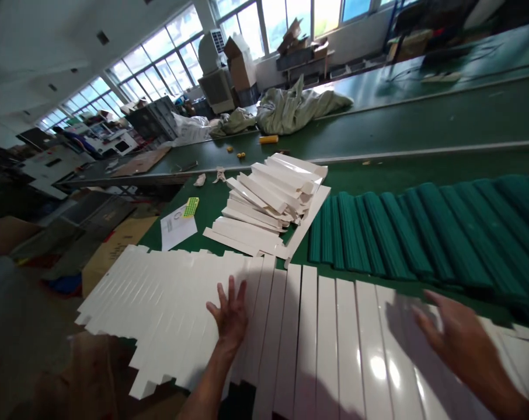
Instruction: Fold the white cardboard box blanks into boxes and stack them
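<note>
Long white flat boxes (327,326) lie side by side in a row across the front of the green table. My left hand (230,312) rests with fingers spread on the white pieces, near the middle of the row. Left of it, more white pieces (172,291) overlap in stepped layers. Over the right part of the row is my right hand (455,326), smeared by motion, its thumb and fingers apart. Nothing shows in either hand. Whether the right hand touches the boxes I cannot tell.
Behind the row lies a loose pile of white folded cartons (268,198). Rolled dark green bundles (391,233) line the right side. A paper sheet (178,227) with a green sticker sheet (191,206) lies at left. Beyond runs a green conveyor (404,128) with crumpled sacks (286,108).
</note>
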The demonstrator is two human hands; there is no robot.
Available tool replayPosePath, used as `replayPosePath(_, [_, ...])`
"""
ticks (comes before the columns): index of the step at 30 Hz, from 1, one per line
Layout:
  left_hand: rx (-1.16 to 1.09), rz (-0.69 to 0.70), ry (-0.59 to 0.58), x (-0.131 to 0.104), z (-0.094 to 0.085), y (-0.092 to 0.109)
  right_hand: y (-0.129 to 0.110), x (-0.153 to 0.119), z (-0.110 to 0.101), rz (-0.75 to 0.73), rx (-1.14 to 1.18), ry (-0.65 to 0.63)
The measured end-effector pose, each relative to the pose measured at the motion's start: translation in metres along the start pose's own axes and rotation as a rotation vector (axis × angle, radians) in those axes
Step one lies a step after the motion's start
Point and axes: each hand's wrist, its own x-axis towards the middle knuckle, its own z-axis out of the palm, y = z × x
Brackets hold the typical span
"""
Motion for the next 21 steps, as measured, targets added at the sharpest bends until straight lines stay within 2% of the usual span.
replayPosePath(5, [-0.006, 0.029, -0.009, 0.026, 0.015, -0.038, -0.067, 0.064, 0.046, -0.181, -0.042, -0.139])
replayPosePath(8, [0.029, 0.032, -0.011, 0.042, 0.023, -0.069, -0.099, 0.091, 0.063, -0.279, -0.131, -0.27])
replayPosePath(10, [0.048, 0.051, 0.004, 0.051, 0.027, -0.09, -0.114, 0.107, 0.073, -0.407, -0.182, -0.367])
replayPosePath(12, [0.05, 0.084, 0.014, 0.061, 0.031, -0.108, -0.125, 0.122, 0.083, -0.53, -0.208, -0.472])
replayPosePath(15, [0.014, 0.126, -0.002, 0.076, 0.036, -0.13, -0.132, 0.14, 0.101, -0.608, -0.22, -0.6])
replayPosePath(19, [-0.066, 0.161, 0.009, 0.091, 0.042, -0.156, -0.138, 0.152, 0.114, -0.661, -0.224, -0.655])
replayPosePath(21, [-0.074, 0.163, 0.012, 0.096, 0.04, -0.162, -0.143, 0.154, 0.114, -0.656, -0.245, -0.679])
